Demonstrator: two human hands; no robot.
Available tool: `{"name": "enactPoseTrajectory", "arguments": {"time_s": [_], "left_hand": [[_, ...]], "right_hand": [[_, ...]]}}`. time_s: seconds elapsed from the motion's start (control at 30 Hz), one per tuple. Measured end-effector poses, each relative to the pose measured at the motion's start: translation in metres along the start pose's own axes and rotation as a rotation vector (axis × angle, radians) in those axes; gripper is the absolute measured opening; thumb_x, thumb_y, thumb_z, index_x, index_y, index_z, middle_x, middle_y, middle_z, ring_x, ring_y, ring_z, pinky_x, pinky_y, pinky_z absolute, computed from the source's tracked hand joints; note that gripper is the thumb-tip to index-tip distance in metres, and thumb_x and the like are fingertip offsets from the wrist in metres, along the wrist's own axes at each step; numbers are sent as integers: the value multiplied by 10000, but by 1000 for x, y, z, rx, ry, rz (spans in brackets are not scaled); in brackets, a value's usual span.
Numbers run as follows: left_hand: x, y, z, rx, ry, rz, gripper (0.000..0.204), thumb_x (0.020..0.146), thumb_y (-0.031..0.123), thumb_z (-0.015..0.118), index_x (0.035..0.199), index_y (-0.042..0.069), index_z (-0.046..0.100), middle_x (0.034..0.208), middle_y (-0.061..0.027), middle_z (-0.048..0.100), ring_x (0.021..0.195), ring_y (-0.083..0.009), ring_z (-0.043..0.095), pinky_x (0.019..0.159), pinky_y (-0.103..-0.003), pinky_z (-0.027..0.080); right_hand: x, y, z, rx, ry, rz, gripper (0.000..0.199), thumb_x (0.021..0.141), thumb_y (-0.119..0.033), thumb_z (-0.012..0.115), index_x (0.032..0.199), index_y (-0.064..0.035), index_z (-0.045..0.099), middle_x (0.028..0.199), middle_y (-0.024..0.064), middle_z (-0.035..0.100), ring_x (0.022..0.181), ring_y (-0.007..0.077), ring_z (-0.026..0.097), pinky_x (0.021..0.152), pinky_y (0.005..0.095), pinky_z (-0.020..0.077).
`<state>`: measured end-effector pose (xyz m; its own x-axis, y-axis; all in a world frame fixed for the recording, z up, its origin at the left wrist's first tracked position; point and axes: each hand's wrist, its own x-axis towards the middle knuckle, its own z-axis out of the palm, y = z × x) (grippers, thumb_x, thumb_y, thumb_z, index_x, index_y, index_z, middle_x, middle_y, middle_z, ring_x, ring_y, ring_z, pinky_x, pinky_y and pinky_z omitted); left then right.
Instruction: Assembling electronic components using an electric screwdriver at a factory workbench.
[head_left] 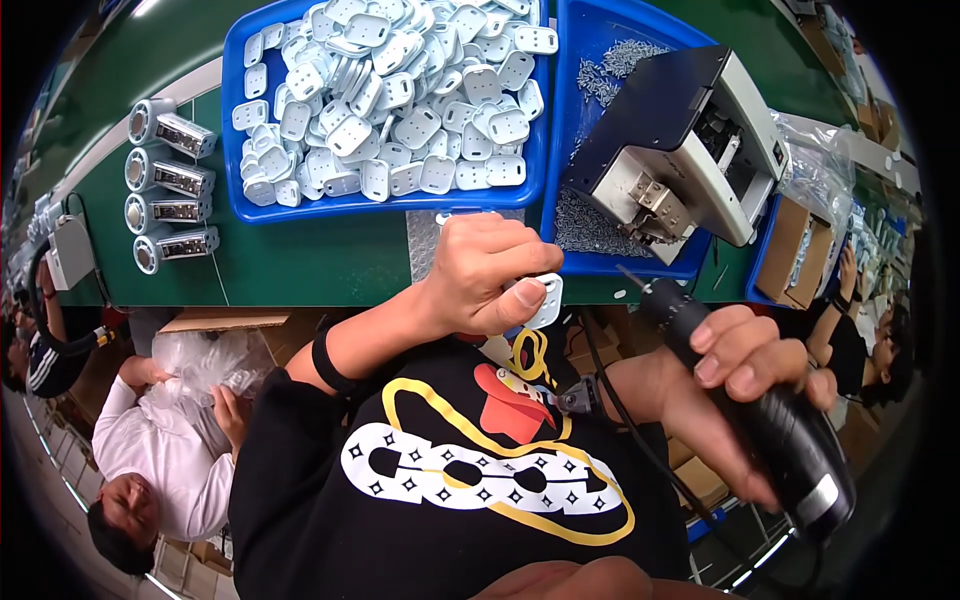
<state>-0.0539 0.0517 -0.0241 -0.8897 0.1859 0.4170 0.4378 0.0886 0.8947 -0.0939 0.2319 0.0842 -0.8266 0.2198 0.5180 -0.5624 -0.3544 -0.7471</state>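
My left hand (pixel 485 275) is closed, its thumb and curled fingers pinching a small white plastic plate (pixel 547 303) with rounded corners and small holes. The fingers cover part of that plate. In my right hand (pixel 745 385) is a black electric screwdriver (pixel 790 450), wrapped by the fingers. Its thin bit (pixel 632 277) points up and to the left, apart from the plate. Just beyond my left hand stands a blue tray (pixel 390 208) heaped with many similar white plates (pixel 410 125).
A screw feeder machine (pixel 690 150) stands over a second blue tray (pixel 565 30) of loose screws (pixel 600 225). Several white cylindrical housings (pixel 170 205) line the green table (pixel 290 265) at left. Farther right is a cardboard box (pixel 795 250). A co-worker (pixel 175 450) handles clear plastic bags at lower left.
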Motion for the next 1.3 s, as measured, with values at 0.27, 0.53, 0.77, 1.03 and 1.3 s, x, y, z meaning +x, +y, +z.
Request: {"name": "enactPoseTrajectory", "arguments": {"time_s": [0.27,0.53,0.77,1.03,1.3], "left_hand": [[-1,3,-2,-2,27,3,356,975,339,516,860,41,672,635,-71,568,520,-263,553,505,-379,424],[2,3,1,33,7,11,472,1013,362,397,837,16,666,644,-73,575,513,-238,542,506,-365,390],[2,4,0,6,30,-5,305,945,323,567,853,54,677,641,-59,578,528,-257,567,510,-376,442],[3,3,-1,21,11,-15,294,935,315,578,852,52,679,644,-62,581,532,-258,573,509,-379,442],[4,4,2,14,7,-9,367,969,342,515,844,35,673,625,-72,560,513,-257,549,499,-376,418]], "right_hand": [[4,23,-29,-148,25,66,943,800,-873,492,1247,-43,451,750,107,579,510,214,545,492,353,480],[-11,-43,29,131,-156,67,647,904,-490,718,1269,-64,398,796,94,617,564,222,602,501,373,552],[-7,-26,32,154,-293,100,627,902,-564,690,1218,-63,485,778,18,571,560,127,579,547,284,521],[-2,-29,28,58,-450,171,603,907,-564,684,1204,-79,481,789,24,578,576,123,588,562,267,532],[-10,-30,9,168,-485,110,540,963,-427,645,1292,-92,378,825,121,625,604,242,627,575,407,573]]}}
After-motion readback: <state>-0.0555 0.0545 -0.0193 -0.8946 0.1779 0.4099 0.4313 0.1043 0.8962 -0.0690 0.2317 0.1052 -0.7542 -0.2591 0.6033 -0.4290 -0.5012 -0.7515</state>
